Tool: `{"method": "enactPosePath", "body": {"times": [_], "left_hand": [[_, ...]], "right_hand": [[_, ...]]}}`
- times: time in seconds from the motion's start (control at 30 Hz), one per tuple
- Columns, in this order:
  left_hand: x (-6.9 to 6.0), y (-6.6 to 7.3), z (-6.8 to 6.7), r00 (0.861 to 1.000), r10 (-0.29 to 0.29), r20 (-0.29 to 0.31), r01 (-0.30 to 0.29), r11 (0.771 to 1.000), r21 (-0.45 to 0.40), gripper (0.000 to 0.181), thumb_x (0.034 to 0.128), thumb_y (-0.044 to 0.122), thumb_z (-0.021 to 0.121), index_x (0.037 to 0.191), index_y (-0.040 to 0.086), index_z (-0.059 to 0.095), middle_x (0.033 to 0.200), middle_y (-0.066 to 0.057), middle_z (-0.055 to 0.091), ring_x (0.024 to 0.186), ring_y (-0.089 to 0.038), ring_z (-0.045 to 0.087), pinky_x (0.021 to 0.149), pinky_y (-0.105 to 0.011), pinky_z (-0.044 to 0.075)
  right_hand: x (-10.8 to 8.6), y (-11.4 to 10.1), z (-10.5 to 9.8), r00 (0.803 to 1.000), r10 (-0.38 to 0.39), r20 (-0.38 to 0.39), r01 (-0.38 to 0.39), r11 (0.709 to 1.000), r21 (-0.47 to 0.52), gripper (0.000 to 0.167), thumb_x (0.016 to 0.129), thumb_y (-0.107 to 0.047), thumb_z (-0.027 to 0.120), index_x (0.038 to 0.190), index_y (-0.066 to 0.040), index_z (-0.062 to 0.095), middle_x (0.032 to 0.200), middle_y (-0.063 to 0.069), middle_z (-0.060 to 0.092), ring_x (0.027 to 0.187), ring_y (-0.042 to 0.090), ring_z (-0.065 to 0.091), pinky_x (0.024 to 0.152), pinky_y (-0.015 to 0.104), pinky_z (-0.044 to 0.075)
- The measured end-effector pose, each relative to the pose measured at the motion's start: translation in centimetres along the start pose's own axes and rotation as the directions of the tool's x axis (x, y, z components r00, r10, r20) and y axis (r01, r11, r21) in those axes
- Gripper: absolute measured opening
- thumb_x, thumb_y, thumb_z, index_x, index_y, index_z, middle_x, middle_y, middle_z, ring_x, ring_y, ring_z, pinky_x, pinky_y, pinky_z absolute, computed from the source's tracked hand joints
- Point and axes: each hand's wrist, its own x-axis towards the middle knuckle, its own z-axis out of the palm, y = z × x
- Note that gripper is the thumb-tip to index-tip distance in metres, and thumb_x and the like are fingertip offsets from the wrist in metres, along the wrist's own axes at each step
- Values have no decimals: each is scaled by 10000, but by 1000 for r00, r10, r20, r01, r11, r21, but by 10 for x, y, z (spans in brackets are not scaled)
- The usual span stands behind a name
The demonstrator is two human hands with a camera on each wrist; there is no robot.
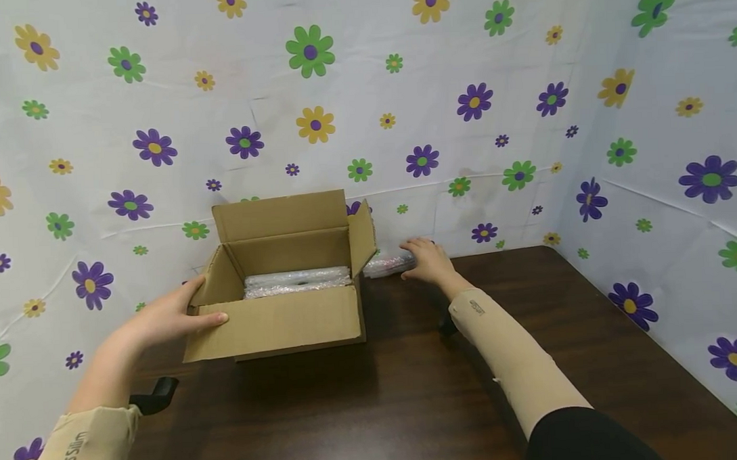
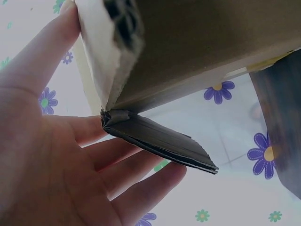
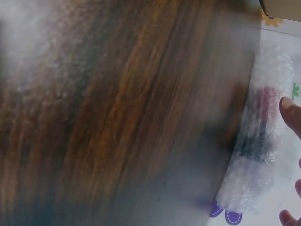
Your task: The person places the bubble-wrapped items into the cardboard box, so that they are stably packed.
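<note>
A cardboard box (image 1: 280, 324) stands on the table with its flaps spread. My left hand (image 1: 161, 320) holds its left front corner, thumb over the front flap and fingers along the left flap (image 2: 160, 141). Bubble-wrapped packages (image 1: 297, 281) lie inside the box. To the right of the box, near the wall, lies another bubble-wrapped package (image 1: 383, 266), long and narrow, with reddish and dark contents (image 3: 258, 136) showing through. My right hand (image 1: 429, 262) reaches beside this package, its fingers apart and loosely bent; the far fingertips are partly out of sight in the right wrist view.
Dark wood-grain table (image 1: 435, 403) extends around the box and to the right. A white flowered covering (image 1: 365, 122) rises behind the table and along the right side. Black wrist mounts (image 1: 156, 396) stick out beside my beige sleeves.
</note>
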Motion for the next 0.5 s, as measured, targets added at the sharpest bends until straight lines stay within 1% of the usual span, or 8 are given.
{"method": "enactPosePath", "body": {"times": [0.1,0.23,0.5], "left_hand": [[0,0,0,1000,2,-3,-2,1000,-1,1020,888,474,666,1471,-154,112,1402,-463,261,1240,-618,322,956,-695,336],[0,-1,0,1000,2,-4,-2,1000,-6,1024,886,473,669,1473,-152,110,1401,-460,268,1236,-617,332,950,-694,344],[0,1,1,1000,-7,-7,7,1000,-10,1036,881,503,660,1485,-135,110,1428,-440,254,1259,-600,322,970,-685,337]], "right_hand": [[4,0,4,1000,-4,16,4,1000,-8,775,743,-342,844,1410,-127,514,1458,104,464,1356,308,369,1029,608,320],[8,-1,7,999,1,44,0,999,-36,777,748,-345,838,1416,-133,504,1463,93,460,1367,302,354,1037,607,309],[14,-3,7,996,11,84,-5,997,-73,786,744,-350,839,1419,-132,499,1466,108,455,1387,315,323,1067,609,270]]}}
